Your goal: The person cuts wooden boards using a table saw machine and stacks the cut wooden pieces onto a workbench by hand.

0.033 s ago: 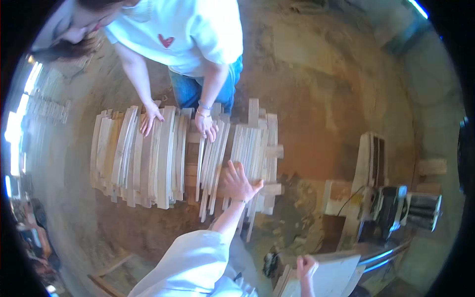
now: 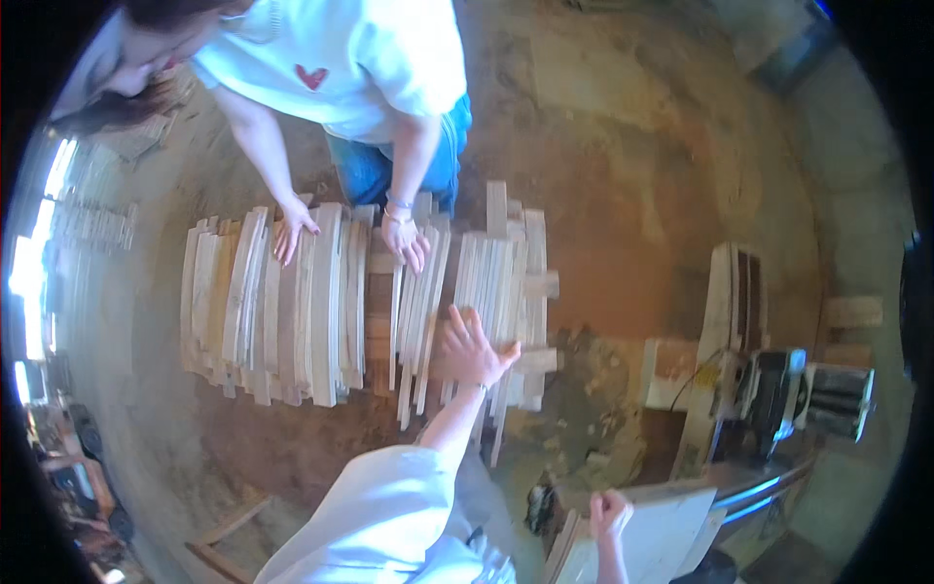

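Note:
Fingers spread, my left hand (image 2: 477, 352) lies over the right-hand group of wooden slats (image 2: 486, 282), its thumb pointing right. Whether its palm presses on them is hard to tell. My right hand (image 2: 610, 513) is closed in a fist at the lower right, in front of a pale flat panel (image 2: 671, 535). Anything inside that fist is hidden. Across the slats, a co-worker's one hand (image 2: 292, 231) rests on the left-hand group of slats (image 2: 297, 321). The co-worker's other hand (image 2: 404, 238) touches a middle bunch of narrow slats (image 2: 418, 321).
The slats lie on crosspieces (image 2: 540, 284) low over a dirty floor. Beyond them stands the co-worker (image 2: 341, 68) in a white top and jeans. At right sits a machine with a dark motor (image 2: 773, 389). Some loose boards (image 2: 229, 535) lie at lower left.
The whole picture has shifted a little. My left hand and the co-worker's hands keep nearly the same places on the slats, and my right fist stays closed.

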A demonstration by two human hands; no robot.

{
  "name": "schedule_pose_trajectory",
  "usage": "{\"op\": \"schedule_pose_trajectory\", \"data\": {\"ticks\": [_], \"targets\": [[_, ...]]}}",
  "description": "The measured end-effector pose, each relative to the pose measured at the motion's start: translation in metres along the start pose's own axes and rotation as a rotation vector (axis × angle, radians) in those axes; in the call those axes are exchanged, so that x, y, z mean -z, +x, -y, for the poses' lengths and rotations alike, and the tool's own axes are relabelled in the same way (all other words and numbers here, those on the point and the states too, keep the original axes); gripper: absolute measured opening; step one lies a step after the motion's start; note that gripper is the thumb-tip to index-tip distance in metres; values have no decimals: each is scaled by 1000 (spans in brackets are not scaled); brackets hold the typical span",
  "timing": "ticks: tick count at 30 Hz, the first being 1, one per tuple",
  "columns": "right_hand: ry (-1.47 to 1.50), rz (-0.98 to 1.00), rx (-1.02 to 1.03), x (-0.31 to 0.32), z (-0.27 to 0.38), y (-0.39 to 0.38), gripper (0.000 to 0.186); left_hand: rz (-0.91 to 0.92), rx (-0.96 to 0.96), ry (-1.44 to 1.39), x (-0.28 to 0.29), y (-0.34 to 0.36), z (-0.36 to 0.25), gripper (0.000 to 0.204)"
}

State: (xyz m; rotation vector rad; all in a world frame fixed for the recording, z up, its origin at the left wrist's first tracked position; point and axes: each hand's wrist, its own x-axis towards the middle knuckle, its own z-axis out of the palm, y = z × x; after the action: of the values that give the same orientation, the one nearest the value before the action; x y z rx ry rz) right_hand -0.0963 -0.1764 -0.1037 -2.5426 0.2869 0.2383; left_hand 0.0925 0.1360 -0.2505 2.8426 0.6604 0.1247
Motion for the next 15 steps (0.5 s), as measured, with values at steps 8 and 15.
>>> {"op": "schedule_pose_trajectory", "data": {"ticks": [8,15], "targets": [[32,7,112,2,-12,3,31,18,14,-4,3,-2,7,122],[-46,82,104,11,0,1,25,78,47,-58,5,3,3,124]]}}
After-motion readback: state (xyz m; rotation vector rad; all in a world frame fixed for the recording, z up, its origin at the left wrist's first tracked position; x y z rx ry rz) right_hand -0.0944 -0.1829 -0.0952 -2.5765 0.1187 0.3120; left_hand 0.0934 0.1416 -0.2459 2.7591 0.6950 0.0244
